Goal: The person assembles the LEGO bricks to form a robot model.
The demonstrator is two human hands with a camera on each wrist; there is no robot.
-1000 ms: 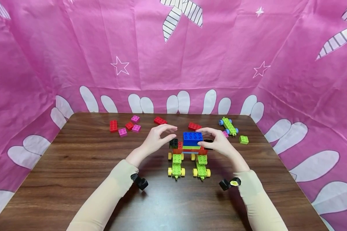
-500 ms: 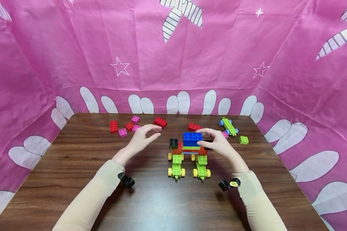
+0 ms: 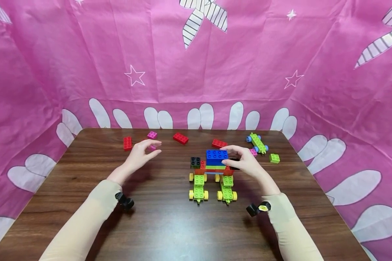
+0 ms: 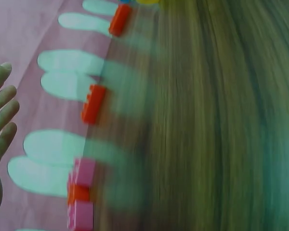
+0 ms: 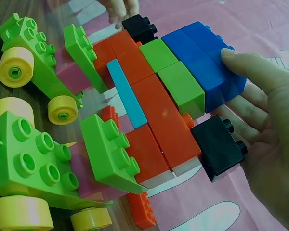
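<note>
Head view: the empty, loose-fingered left hand (image 3: 138,156) has been drawn towards nine o'clock, leaving the wheeled multicoloured plastic-brick build (image 3: 214,170) at five o'clock pinched by its stacked blue bricks (image 3: 215,157) in the right hand (image 3: 245,161) alone.

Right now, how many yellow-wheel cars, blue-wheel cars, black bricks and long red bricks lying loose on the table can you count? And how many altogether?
Yellow-wheel cars: 2
Blue-wheel car: 1
Black bricks: 2
Long loose red bricks: 3
Total: 8
</note>
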